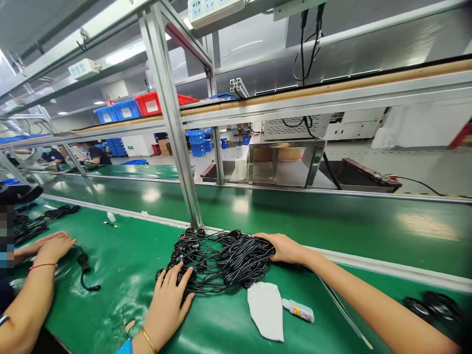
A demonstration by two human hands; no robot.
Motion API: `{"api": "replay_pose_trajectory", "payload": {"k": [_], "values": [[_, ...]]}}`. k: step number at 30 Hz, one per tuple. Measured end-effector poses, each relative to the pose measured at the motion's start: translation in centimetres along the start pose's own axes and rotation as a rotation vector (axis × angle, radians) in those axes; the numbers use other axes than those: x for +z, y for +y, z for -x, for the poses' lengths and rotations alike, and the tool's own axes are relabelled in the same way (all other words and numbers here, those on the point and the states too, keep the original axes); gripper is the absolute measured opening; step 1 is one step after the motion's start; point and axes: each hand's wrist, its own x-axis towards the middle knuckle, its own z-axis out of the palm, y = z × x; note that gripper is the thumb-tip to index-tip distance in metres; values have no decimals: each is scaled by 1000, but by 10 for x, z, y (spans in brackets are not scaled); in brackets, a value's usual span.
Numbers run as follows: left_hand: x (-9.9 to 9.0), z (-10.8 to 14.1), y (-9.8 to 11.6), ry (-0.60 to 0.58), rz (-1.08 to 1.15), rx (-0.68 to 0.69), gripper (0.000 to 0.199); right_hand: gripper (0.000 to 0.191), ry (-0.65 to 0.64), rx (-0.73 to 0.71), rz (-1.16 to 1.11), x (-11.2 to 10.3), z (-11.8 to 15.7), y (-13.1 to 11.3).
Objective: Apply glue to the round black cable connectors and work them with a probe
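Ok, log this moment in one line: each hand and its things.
left hand: on black round cable connectors | right hand: on coiled black cables | beside: white cloth, small white tube | surface: green conveyor belt

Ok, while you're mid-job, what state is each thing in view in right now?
Left hand: fingers spread, resting on the cable connectors.
Right hand: lying over the cable loops.
Black cable bundle: loose coiled loops, round connectors bunched at one end.
White cloth: lying flat beside the bundle.
Small white tube: lying on its side.
Red crate: up on the shelf, beside blue crates.
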Motion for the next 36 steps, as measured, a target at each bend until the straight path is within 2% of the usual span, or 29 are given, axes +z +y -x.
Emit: {"api": "replay_pose_trajectory", "payload": {"k": [4,6,9,11,14,17,20,22,25,27,29,31,34,36], "values": [[-3,-8,6,1,8,4,56,63,6,31,12,-2,0,-3],[-11,-15,23,31,27,41,71,53,15,46,26,-2,1,-4],[-22,-34,59,41,90,154,97,46,27,73,56,0,2,-6],[-19,-51,80,20,131,214,106,43,30,91,77,1,3,-7],[-1,-73,98,2,155,197,98,42,30,116,100,1,4,-9],[21,-83,101,7,172,169,84,41,27,146,109,-2,6,-10],[29,-82,101,37,209,162,81,42,41,179,109,-7,13,-13],[25,-80,104,32,247,152,83,49,77,208,110,-10,24,-18],[7,-81,108,-28,325,154,99,63,170,268,105,-7,54,-31],[-8,-88,109,-106,400,191,108,55,221,303,76,2,77,-42],[-21,-100,106,-223,509,246,107,44,224,319,27,16,97,-52],[-28,-119,101,-344,623,272,96,48,193,319,-28,33,110,-61],[-21,-156,93,-348,652,218,75,61,152,306,-97,54,116,-71],[-9,-180,90,-343,644,167,74,58,148,288,-129,62,115,-77]]}}
